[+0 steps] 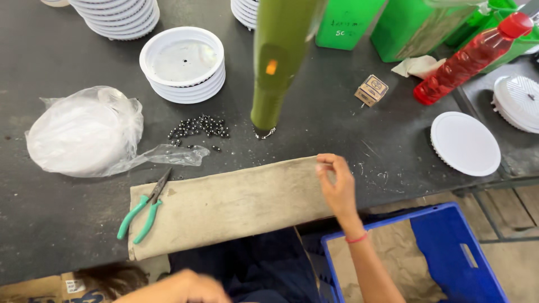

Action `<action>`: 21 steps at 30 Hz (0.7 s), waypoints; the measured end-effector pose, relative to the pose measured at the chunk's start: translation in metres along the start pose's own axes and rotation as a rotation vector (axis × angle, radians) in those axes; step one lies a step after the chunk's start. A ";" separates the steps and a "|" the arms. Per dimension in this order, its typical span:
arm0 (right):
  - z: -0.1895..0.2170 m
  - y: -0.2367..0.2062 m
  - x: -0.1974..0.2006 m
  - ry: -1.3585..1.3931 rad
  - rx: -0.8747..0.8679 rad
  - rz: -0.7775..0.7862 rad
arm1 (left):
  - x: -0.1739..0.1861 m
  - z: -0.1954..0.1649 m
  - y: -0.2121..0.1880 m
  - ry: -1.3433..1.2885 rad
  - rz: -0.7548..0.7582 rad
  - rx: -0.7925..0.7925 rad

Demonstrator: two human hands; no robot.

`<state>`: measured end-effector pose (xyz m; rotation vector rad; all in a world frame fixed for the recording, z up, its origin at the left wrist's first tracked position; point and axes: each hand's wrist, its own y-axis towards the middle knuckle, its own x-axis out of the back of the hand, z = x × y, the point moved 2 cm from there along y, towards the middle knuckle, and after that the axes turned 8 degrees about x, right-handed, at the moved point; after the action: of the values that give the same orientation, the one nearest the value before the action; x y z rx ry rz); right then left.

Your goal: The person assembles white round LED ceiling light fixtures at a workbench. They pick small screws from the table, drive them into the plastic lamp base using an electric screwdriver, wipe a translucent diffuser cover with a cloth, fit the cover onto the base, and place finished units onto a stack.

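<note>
My right hand (338, 188) rests on the right end of a beige cloth (224, 205) laid along the dark table's front edge. Its thumb and forefinger are pinched together at the cloth's upper edge, and I cannot tell whether anything tiny is between them. My left hand (182, 287) is blurred at the bottom edge, low over my lap, and its grip is unclear. Teal-handled pliers (143, 210) lie on the cloth's left end. A scatter of small black beads (199, 128) lies beyond the cloth. A green upright cylinder (278, 62) stands just right of the beads.
A stack of white round lids (182, 64) and a plastic bag of white discs (84, 134) sit at left. A single white lid (465, 143), a red bottle (471, 56), a small cardboard box (371, 90) and green containers (415, 25) sit at right. A blue crate (443, 252) is below the table.
</note>
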<state>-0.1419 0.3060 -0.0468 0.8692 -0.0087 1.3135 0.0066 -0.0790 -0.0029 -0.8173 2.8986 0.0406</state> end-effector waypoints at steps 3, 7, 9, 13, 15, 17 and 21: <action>0.003 -0.015 -0.016 -0.078 0.067 0.000 | 0.031 0.008 0.024 0.378 -0.342 0.181; -0.006 -0.018 -0.026 -0.054 -0.042 -0.018 | 0.072 0.026 0.033 0.565 -0.610 0.351; -0.008 -0.018 -0.027 -0.112 -0.017 0.009 | 0.086 0.034 0.052 0.528 -0.666 0.338; -0.005 -0.019 -0.027 -0.259 0.065 0.053 | 0.091 0.053 0.101 0.384 -0.735 0.266; -0.004 -0.017 -0.029 -0.260 0.022 0.109 | 0.086 0.067 0.118 0.281 -0.768 0.224; -0.001 -0.014 -0.030 -0.282 0.028 0.117 | 0.080 0.077 0.120 0.425 -0.817 0.178; 0.004 -0.013 -0.032 -0.332 0.051 0.100 | 0.082 0.090 0.111 0.340 -0.833 0.108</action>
<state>-0.1389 0.2773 -0.0664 1.1352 -0.2832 1.2525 -0.1099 -0.0216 -0.1036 -2.0825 2.5365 -0.3587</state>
